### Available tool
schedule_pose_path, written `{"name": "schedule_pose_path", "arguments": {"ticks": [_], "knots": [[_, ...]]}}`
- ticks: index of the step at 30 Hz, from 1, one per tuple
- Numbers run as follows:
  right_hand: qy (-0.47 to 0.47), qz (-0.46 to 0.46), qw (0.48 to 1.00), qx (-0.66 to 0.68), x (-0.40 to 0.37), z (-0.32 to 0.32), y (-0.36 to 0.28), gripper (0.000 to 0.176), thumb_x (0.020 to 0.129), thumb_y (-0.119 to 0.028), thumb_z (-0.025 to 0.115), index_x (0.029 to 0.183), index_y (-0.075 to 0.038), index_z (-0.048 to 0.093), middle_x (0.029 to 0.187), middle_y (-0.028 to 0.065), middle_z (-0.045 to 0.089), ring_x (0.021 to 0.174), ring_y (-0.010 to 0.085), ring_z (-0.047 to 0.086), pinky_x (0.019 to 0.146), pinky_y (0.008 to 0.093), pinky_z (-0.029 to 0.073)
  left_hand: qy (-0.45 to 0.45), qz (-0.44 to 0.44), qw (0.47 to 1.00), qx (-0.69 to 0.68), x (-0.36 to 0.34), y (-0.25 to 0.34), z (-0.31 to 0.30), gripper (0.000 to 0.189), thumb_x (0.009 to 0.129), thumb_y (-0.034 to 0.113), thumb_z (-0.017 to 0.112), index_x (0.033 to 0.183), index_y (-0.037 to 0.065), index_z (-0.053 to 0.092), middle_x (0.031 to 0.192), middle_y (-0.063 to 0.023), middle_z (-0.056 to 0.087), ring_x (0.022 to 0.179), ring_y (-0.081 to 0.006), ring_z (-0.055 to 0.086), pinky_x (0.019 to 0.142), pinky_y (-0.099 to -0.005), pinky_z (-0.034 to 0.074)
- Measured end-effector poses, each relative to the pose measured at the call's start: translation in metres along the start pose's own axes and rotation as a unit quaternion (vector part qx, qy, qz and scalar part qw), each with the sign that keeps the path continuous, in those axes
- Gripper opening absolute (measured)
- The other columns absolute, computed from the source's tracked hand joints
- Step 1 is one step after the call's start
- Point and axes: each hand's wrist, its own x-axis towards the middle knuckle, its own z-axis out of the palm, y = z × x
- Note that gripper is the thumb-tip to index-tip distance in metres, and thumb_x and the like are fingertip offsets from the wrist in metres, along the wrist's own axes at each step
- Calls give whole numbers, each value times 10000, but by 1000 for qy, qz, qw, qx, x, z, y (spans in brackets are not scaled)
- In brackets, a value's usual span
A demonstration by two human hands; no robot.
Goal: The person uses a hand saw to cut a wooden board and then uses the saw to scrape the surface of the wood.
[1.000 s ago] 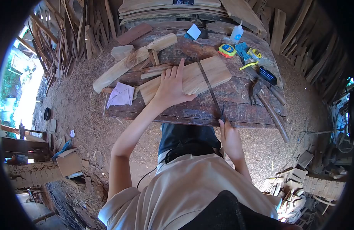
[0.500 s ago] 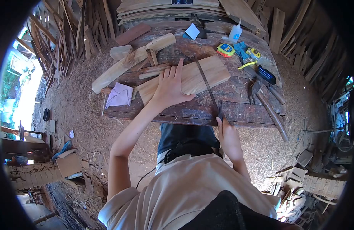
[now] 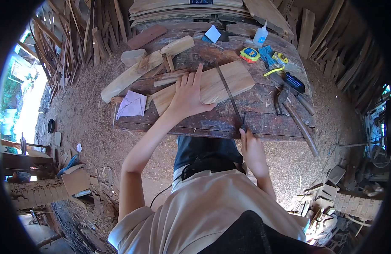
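Note:
My left hand [image 3: 187, 96] lies flat on a pale wooden board [image 3: 233, 79], its thumb stretched out to the right and its fingers pointing away from me. Closed around the dark handle of a handsaw [image 3: 230, 95] is my right hand [image 3: 253, 151], at the near edge of the workbench [image 3: 174, 127]. The narrow blade runs forward across the board, right of my left thumb. I see it almost edge-on, so its teeth and any cut beneath are hidden.
A hammer [image 3: 300, 122], a tape measure [image 3: 249, 54] and a glue bottle [image 3: 260, 35] lie or stand on the right. To the left are a long timber piece [image 3: 132, 79] and a lilac cloth [image 3: 132, 104]. Planks lean along the walls.

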Motion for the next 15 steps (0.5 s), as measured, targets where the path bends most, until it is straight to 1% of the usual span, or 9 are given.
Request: {"name": "schedule_pose_path", "arguments": {"ticks": [2,4,6,8,11,12,13,14,15], "knots": [[10,-5,1000,14,1,-1,1,320,1059,-253,480,983,35,598,702,304,613,679,515,605,569,573,449,4,-1,1000,1,1,-2,1,1280,639,517,851,1577,7,145,1306,-243,495,1234,-417,460,1085,-532,337],[-6,7,1000,17,-10,-9,3,319,1058,-253,481,986,35,598,699,302,612,677,516,604,568,572,450,23,11,1000,14,0,-3,3,1280,621,508,837,1568,-12,151,1246,-223,499,1179,-400,481,1057,-535,359],[-21,22,999,18,-22,-13,10,318,1057,-254,483,990,36,598,697,301,611,676,517,603,567,571,451,20,10,1000,12,0,-3,3,1279,621,508,836,1568,-13,151,1244,-222,499,1179,-400,482,1059,-535,357],[-16,13,1000,-18,-30,-12,17,349,1063,-270,457,1039,40,615,675,303,626,663,494,639,578,569,502,13,10,1000,11,0,-3,3,1278,622,507,836,1568,-13,152,1243,-221,499,1178,-400,482,1060,-535,356],[-35,7,999,-19,-21,-14,9,350,1065,-273,454,1037,38,613,671,301,624,666,493,640,579,572,501,15,18,1000,18,0,-1,2,1277,624,509,835,1568,-13,151,1236,-219,501,1174,-399,483,1059,-535,357],[-34,8,999,-18,-14,-10,6,350,1065,-273,454,1037,38,613,671,301,624,666,493,640,579,572,501,3,9,1000,14,0,0,-1,1277,635,514,841,1572,-7,147,1275,-230,496,1206,-409,471,1073,-532,347],[-19,9,1000,-5,-5,-4,4,336,1060,-262,473,995,40,605,681,301,615,668,503,619,572,565,478,-8,-1,1000,10,0,1,-2,1277,646,520,847,1576,-1,144,1314,-241,492,1238,-420,459,1087,-529,338],[-5,10,1000,7,-1,-1,2,328,1055,-251,492,953,43,597,691,302,607,670,514,598,565,558,455,-8,0,1000,11,-1,1,-2,1277,646,520,847,1576,-1,144,1314,-241,492,1238,-420,459,1087,-529,338],[-4,9,1000,8,0,0,2,328,1055,-251,492,953,43,597,691,302,607,670,514,598,565,558,455,-6,-1,1000,6,-1,1,-1,1277,644,517,848,1576,0,144,1316,-241,490,1239,-421,459,1088,-529,337]]}}
